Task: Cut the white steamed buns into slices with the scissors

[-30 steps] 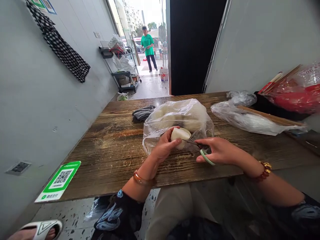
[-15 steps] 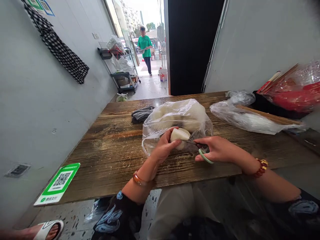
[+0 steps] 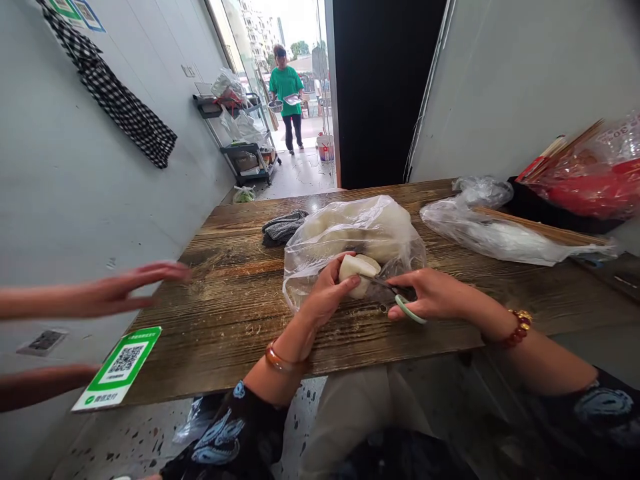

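Brown wooden table (image 3: 235, 353) crosses our frame. At its centre, our left hand (image 3: 327, 297) is clamped on a white cut chunk (image 3: 360, 267); our right hand (image 3: 433, 293) closes around a dark metal tool (image 3: 383, 283). Just behind, we see a clear plastic bag (image 3: 350, 227) with pale lumps, beside dark grey cloth (image 3: 284, 228). At middle left, another person's hand (image 3: 127, 288) stretches in.

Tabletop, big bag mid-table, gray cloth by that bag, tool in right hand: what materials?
Tabletop: wood or wood-look, satin; streaky brown grain.
Bag: thin plastic film, glossy; translucent, wrinkled, with highlights.
Cloth: probably knit or woven textile, matte; soft folds.
Tool: loop likely smooth plastic, evenly pale green; thin gray blade probably metal, finish unclear.
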The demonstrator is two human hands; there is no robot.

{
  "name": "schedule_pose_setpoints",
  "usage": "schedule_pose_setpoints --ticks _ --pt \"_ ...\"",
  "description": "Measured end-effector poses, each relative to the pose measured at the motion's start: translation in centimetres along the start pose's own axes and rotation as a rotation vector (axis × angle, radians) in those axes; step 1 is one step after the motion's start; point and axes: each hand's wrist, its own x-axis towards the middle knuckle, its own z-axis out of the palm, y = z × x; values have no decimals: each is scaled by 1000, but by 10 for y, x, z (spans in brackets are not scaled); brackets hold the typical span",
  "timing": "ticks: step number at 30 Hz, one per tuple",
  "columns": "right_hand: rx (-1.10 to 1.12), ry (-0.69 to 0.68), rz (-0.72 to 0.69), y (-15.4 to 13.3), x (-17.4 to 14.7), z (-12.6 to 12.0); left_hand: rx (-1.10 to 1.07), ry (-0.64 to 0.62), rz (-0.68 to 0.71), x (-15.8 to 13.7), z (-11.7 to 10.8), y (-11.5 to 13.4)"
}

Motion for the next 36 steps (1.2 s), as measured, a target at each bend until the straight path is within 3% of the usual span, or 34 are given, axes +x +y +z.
schedule_pose_setpoints --ticks 4,15,24,36 --pt "53 -43 -21 4 1 1 -18 -2 -26 0 1 0" --pt "79 47 28 18 -6 14 2 -11 -35 -1 1 -1" --pt "92 121 60 20 -12 16 -52 -130 -80 2 1 0" --pt "244 0 126 19 -11 8 -103 -178 -166 0 2 1"
